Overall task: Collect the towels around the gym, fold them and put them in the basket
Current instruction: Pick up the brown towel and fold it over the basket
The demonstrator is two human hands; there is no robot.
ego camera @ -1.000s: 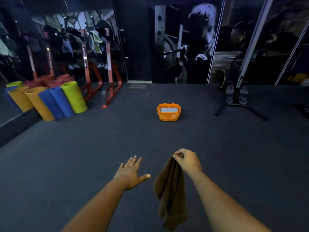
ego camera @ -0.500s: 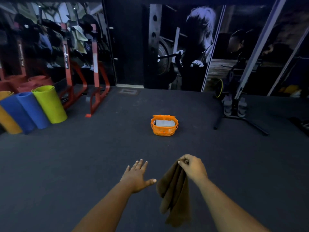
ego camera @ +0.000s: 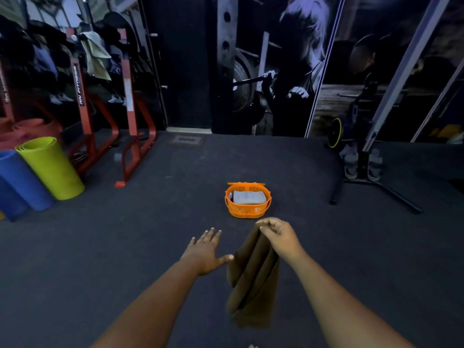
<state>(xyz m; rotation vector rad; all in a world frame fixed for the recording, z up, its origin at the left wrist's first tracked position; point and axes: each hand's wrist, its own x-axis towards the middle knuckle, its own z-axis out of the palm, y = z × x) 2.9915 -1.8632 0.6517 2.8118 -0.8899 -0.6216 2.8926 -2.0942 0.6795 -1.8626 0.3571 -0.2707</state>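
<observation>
From the head camera we see the orange basket [ego camera: 248,200] nearer and lower in view than half a second ago, now just beyond our hands on the dark floor [ego camera: 100,247], roughly at its middle. A folded grey towel [ego camera: 249,197] lies inside it, as before. The rolled mats have slid toward the left edge of the view, and fewer of them show.

Our right hand [ego camera: 278,238] keeps its grip as it was: fingers and thumb pinch the top edge of the brown towel [ego camera: 253,280], which hangs down in loose folds above the floor, between our two forearms. Our left hand [ego camera: 206,252] is held out flat with straight, spread fingers, holding nothing; its thumb tip lies just beside the towel's left fold, closer than before, though we cannot tell whether it touches.

At the floor's left edge lean a green mat [ego camera: 51,168] and a blue mat [ego camera: 23,179], with a red rack [ego camera: 130,109] behind them; a pale green towel [ego camera: 96,55] hangs from the rack's top. A black stand [ego camera: 364,169] sits at the right, well apart from the basket. Nothing lies on the floor between our hands and the basket.
</observation>
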